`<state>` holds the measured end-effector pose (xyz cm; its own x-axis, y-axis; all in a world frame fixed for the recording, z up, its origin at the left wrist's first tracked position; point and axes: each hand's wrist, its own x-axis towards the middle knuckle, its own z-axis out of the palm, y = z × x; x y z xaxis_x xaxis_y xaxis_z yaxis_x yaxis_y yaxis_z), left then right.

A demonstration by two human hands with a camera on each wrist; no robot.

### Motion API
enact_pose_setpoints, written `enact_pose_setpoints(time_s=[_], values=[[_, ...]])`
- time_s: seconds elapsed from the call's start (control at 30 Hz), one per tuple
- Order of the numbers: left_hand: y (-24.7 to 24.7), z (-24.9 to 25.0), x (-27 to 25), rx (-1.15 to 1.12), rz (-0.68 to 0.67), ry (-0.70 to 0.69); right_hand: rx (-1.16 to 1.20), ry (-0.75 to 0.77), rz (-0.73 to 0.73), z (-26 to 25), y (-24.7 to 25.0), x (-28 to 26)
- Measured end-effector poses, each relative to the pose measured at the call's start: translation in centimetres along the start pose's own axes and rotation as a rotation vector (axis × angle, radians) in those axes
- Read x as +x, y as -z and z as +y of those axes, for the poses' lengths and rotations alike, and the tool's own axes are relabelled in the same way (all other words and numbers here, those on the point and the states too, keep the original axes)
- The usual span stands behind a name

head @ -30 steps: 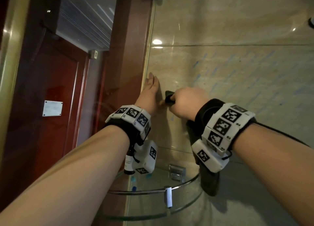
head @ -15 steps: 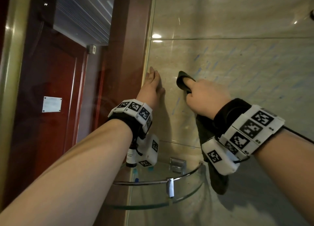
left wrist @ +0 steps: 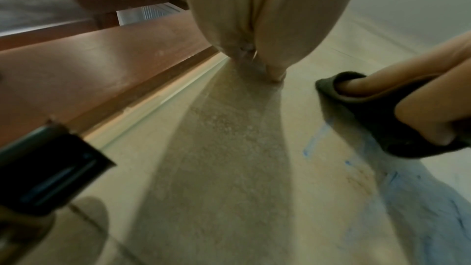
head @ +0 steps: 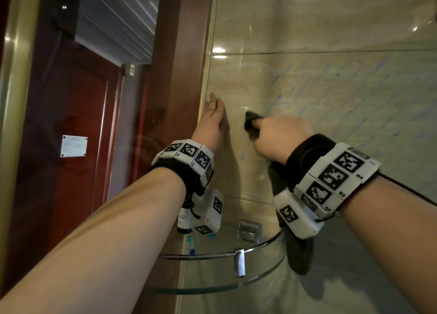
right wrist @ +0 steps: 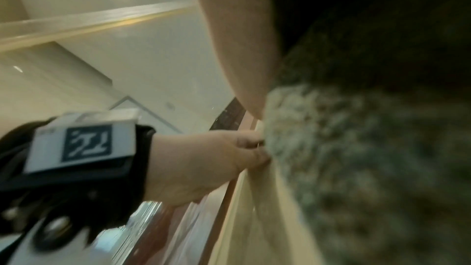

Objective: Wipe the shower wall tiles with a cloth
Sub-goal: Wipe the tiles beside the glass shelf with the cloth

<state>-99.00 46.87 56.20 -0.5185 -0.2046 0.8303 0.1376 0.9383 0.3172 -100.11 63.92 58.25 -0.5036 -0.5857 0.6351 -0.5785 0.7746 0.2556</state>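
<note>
A dark grey cloth [head: 251, 124] is pressed against the beige shower wall tiles [head: 331, 89]. My right hand [head: 279, 134] grips the cloth with curled fingers, and its loose end [head: 299, 254] hangs below the wrist. In the left wrist view the cloth [left wrist: 377, 124] is wrapped over the right hand's fingers [left wrist: 369, 82], beside blue streaks [left wrist: 314, 140] on the tile. My left hand [head: 212, 122] lies flat with straight fingers on the wall, near the glass edge to the left of the cloth. The right wrist view is mostly filled by blurred cloth [right wrist: 356, 148].
A curved glass corner shelf [head: 220, 287] with a chrome rail [head: 212, 255] sits below the hands, holding a small dark bottle [head: 184, 221]. A glass panel edge [head: 208, 77] and a brown wooden frame [head: 179, 65] stand at the left. Blue streaks [head: 354, 96] cover the tile to the right.
My right hand with the cloth swept right and upward along the tile, then came back leftward and slightly down. The left hand stayed flat on the wall.
</note>
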Motion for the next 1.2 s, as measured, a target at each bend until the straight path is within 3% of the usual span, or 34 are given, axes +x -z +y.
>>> enact_pose_setpoints(time_s=[0.07, 0.27, 0.37, 0.57, 0.77, 1.0, 1.1, 1.2], values=[[0.0, -0.2, 0.0, 0.001, -0.007, -0.011, 0.024, -0.048, 0.049, 0.4, 0.5, 0.3], [-0.2, -0.4, 0.2, -0.019, 0.008, 0.008, 0.037, 0.039, -0.049, -0.9, -0.2, 1.1], [-0.3, -0.5, 0.1, -0.040, 0.035, 0.004, -0.016, 0.063, 0.020, -1.1, 0.5, 2.3], [-0.6, -0.6, 0.0, -0.075, 0.086, 0.008, -0.221, 0.187, 0.004, -2.1, 1.1, 3.8], [-1.0, -0.4, 0.0, -0.239, 0.107, 0.009, -0.174, 0.038, 0.048, -0.8, 3.8, 5.0], [-0.9, -0.5, 0.0, -0.085, 0.100, 0.001, -0.081, 0.197, -0.029, -2.3, 0.0, 1.6], [-0.9, -0.2, -0.2, -0.033, 0.099, 0.021, -0.035, 0.208, -0.137, -2.2, -1.3, -0.6], [-0.8, -0.1, -0.4, -0.019, 0.110, 0.031, -0.051, 0.206, -0.119, -2.0, -2.4, -1.8]])
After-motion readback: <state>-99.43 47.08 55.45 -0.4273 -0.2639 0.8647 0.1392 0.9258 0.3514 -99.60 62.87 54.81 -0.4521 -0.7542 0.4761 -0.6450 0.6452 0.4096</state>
